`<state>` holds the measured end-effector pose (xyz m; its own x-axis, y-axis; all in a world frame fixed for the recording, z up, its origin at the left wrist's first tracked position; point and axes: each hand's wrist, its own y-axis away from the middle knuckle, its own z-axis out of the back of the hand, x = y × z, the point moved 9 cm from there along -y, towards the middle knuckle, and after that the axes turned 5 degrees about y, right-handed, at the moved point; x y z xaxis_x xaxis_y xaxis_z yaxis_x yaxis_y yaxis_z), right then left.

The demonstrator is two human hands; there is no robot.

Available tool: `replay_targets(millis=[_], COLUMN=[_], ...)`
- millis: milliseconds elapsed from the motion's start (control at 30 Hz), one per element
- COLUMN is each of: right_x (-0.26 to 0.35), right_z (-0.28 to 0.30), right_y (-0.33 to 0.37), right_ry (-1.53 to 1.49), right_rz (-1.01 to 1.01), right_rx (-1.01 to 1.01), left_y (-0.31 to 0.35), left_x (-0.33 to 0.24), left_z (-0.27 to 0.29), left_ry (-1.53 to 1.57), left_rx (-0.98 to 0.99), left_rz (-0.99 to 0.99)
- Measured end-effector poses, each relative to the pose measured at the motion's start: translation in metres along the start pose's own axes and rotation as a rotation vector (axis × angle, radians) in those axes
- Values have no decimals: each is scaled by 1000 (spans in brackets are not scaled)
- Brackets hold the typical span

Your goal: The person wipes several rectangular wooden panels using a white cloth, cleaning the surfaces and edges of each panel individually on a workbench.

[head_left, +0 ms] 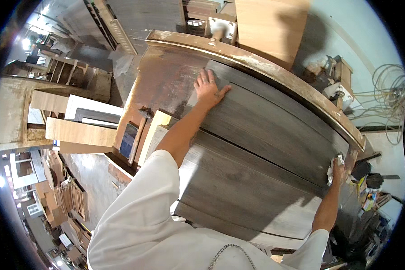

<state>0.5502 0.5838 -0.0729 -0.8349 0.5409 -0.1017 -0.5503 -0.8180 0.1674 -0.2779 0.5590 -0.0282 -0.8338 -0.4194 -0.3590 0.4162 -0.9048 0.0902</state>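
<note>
Two dark grey wood-grain panels lie side by side on a worn brown workbench: a far panel and a near panel, with a narrow dark gap between them. My left hand rests on the left end of the far panel, its fingers spread and nothing in it. At that panel's right end, my right hand is closed on a crumpled white rag. Its fingertips are partly hidden by the rag.
A hammer and a dark phone lie at the bench's left edge, beside wood strips. A raised wooden rail with clamp hardware runs along the far side. Boards stick out at left; coiled cables hang at right.
</note>
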Motion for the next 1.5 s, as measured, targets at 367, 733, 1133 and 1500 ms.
replay_targets(millis=[367,733,1133,1500], right_x=[15,49,59,60], right_z=[-2,12,20,30], right_y=[8,13,12,15], right_ry=[-122,-69,76,108], right_rz=[168,296,328,265], right_rx=[22,136,137,119], left_y=[21,25,22,21], left_x=[-1,0,7,2], left_z=[7,7,1,3], left_ry=[-25,-112,-82,-94], left_rx=[-165,-216,-265,-237], left_rz=[195,203,197,217])
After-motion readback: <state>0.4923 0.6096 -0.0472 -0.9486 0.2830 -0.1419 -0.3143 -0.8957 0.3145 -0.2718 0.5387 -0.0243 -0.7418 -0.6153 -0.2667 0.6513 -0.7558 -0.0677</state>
